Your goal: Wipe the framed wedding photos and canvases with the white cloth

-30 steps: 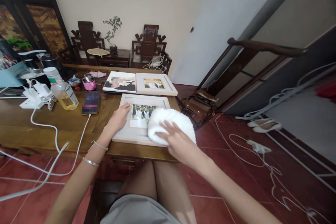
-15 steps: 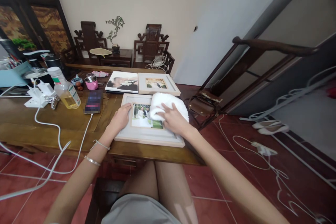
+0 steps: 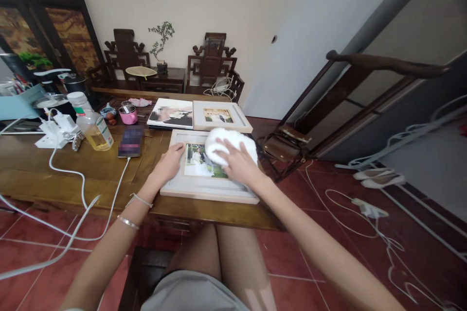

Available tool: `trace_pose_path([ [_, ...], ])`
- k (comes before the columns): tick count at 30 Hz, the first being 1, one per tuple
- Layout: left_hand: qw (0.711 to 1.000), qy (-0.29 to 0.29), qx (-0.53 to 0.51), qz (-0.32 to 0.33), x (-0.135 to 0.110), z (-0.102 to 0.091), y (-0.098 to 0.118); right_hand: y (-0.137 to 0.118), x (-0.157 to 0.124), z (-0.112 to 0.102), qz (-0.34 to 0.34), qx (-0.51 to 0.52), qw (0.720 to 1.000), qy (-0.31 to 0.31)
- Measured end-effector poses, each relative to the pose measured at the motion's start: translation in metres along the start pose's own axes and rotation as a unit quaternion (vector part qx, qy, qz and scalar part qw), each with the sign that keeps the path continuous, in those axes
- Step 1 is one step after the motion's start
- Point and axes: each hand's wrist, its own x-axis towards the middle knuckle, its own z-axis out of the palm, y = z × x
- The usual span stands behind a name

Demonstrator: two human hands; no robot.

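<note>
A pale picture frame (image 3: 215, 194) with a wedding photo (image 3: 197, 159) lies flat near the front edge of the wooden table. Its left side is gripped by my left hand (image 3: 170, 163), whose fingertips rest on the border beside the photo. My right hand (image 3: 239, 163) presses a folded white fluffy cloth (image 3: 215, 142) against the frame's upper right part, fingers spread over it. Cloth and hand hide the right part of the photo. Behind lie a second framed photo (image 3: 239, 112) and a white-edged album or print (image 3: 171, 112).
Left on the table (image 3: 87, 175) are a phone (image 3: 130, 142) on a cable, a bottle of yellow liquid (image 3: 97, 131), a pink cup (image 3: 128, 115) and a power strip (image 3: 51, 141). A dark chair (image 3: 310, 102) with a brown bag (image 3: 282, 146) stands right.
My right hand and the cloth have shifted slightly left over the photo, covering more of its middle. My left hand keeps its place on the frame.
</note>
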Motion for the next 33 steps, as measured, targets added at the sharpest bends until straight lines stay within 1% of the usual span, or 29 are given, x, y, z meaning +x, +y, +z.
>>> trace_pose_path([
  [2,1.000,-0.005,0.005,0.002,0.000,-0.001,0.001,0.019,0.031,0.005,0.051,-0.037,0.998,0.028],
  [4,1.000,-0.006,0.005,-0.003,0.000,-0.002,0.001,0.031,0.055,0.008,0.070,-0.061,0.995,0.038],
  [6,1.000,-0.006,0.003,-0.011,0.000,-0.001,0.002,0.034,0.066,0.011,0.061,-0.069,0.995,0.027],
  [7,1.000,-0.006,0.002,-0.014,0.000,-0.001,0.002,0.032,0.065,0.011,0.051,-0.067,0.996,0.016],
  [9,1.000,-0.006,0.000,-0.018,-0.001,-0.001,0.003,0.022,0.052,0.009,0.027,-0.053,0.998,-0.011],
  [11,1.000,-0.007,0.000,-0.023,-0.001,-0.001,0.005,0.007,0.027,0.000,-0.005,-0.031,0.999,-0.045],
  [14,0.999,-0.008,0.002,-0.037,-0.002,-0.002,0.009,-0.021,-0.022,-0.024,-0.048,0.016,0.993,-0.107],
  [15,0.999,-0.010,0.004,-0.042,-0.003,-0.003,0.010,-0.031,-0.038,-0.033,-0.051,0.035,0.990,-0.124],
  [17,0.999,-0.016,0.011,-0.048,-0.003,-0.005,0.013,-0.050,-0.065,-0.046,-0.071,0.072,0.985,-0.139],
  [19,0.998,-0.025,0.022,-0.049,-0.003,-0.007,0.015,-0.063,-0.080,-0.052,-0.095,0.096,0.980,-0.144],
  [21,0.998,-0.035,0.034,-0.044,-0.004,-0.008,0.015,-0.065,-0.080,-0.048,-0.104,0.099,0.979,-0.142],
  [22,0.998,-0.040,0.038,-0.040,-0.004,-0.009,0.015,-0.062,-0.074,-0.043,-0.096,0.093,0.981,-0.137],
  [24,0.998,-0.046,0.041,-0.030,-0.003,-0.009,0.013,-0.046,-0.053,-0.031,-0.066,0.073,0.987,-0.124],
  [27,0.998,-0.049,0.037,-0.024,-0.002,-0.009,0.011,-0.010,-0.006,-0.019,-0.019,0.025,0.993,-0.110],
  [28,0.998,-0.048,0.035,-0.024,-0.002,-0.009,0.010,0.002,0.010,-0.017,0.003,0.005,0.996,-0.092],
  [29,0.998,-0.046,0.034,-0.025,-0.001,-0.009,0.009,0.013,0.026,-0.016,0.027,-0.016,0.998,-0.061],
  [31,0.998,-0.041,0.031,-0.025,-0.001,-0.008,0.009,0.029,0.051,-0.014,0.060,-0.051,0.997,-0.004],
  [32,0.999,-0.039,0.029,-0.025,-0.001,-0.008,0.008,0.033,0.061,-0.012,0.063,-0.062,0.996,0.009],
  [33,0.999,-0.037,0.027,-0.026,0.000,-0.007,0.008,0.035,0.067,-0.010,0.059,-0.069,0.996,0.009],
])
